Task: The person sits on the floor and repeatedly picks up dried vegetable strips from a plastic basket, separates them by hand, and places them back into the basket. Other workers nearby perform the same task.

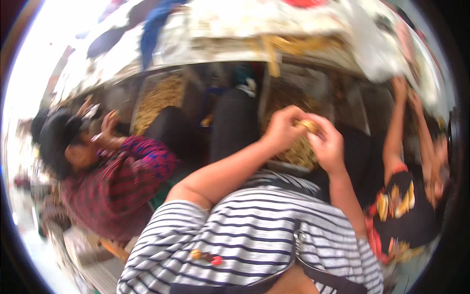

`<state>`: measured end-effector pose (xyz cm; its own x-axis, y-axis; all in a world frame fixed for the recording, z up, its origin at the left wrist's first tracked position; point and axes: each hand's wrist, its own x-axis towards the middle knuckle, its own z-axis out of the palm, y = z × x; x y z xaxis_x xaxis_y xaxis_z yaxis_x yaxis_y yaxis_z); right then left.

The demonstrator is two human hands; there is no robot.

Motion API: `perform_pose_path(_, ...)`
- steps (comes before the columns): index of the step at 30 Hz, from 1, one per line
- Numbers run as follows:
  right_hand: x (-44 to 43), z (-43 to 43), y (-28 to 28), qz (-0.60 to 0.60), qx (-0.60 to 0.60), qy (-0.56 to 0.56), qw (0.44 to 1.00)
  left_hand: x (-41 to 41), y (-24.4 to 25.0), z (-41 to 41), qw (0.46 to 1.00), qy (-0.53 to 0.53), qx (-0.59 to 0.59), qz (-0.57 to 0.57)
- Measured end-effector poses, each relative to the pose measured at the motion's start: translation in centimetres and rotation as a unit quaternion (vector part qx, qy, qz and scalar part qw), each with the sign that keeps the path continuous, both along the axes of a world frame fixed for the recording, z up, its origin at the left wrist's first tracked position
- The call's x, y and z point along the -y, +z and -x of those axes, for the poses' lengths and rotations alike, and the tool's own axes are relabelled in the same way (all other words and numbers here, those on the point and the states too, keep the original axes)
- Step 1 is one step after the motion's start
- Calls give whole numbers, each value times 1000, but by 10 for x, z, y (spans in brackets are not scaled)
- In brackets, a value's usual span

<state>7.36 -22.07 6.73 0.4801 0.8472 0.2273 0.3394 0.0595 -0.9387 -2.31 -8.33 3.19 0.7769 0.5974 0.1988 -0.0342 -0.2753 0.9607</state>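
Both my hands meet in front of my striped shirt, over an open bin (290, 164) that holds many small yellowish pieces. Between their fingertips is a small shiny gold-coloured item (309, 126); blur hides its exact kind. My left hand (288, 125) grips it from the left, fingers curled. On its other side, my right hand (326, 141) pinches it with thumb and fingers. The pieces in the bin (299, 152) show just below the hands.
A co-worker in a red checked top (110, 198) sits at the left, by another bin of yellowish pieces (159, 97). At the right, another person's arms (396, 121) reach toward a white-covered table (235, 51). Yellow strips (273, 60) hang over its edge.
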Motion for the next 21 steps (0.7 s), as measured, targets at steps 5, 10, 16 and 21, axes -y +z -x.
perform_pose_path(5, -8, -5, -10, 25, 30, -101, 994, 0, 15, -1, 977, -77, -57, 191)
perform_pose_path(10, 7, -21, -22, 28, -120, 0, 992, -16, 12, 7, 853, -241, -100, 451)
perform_pose_path(16, 22, -21, -33, 3, -112, -4, 994, -5, 5, 13, 802, -248, -93, 536)
perform_pose_path(21, 30, -21, -12, -28, -11, -40, 999, -6, -4, 5, 833, -208, -43, 510)
